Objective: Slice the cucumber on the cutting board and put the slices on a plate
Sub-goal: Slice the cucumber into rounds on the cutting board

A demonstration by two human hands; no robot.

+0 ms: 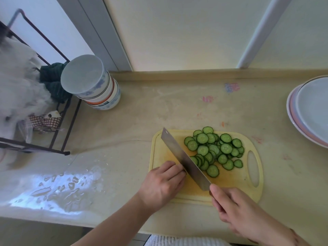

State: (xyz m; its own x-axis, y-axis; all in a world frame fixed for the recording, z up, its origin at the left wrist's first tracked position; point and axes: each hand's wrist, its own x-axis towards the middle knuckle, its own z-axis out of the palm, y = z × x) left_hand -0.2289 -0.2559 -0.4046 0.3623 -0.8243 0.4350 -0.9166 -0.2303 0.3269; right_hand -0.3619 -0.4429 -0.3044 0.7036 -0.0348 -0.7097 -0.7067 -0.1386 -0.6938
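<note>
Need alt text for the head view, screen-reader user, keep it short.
A person's right hand holds a cleaver on a yellow cutting board, while the left hand rests curled beside the blade, hiding any uncut cucumber. A pile of cucumber slices lies on the board; stacked plates wait at the right, stacked bowls at the left.

soft daylight, glare on wet counter (pixel 58 189), edges warped.

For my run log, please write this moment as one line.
stage: slicing nearly done | right hand: holds knife | left hand: fingers curled beside blade | slices: piled on cutting board | plates: no slices
</note>
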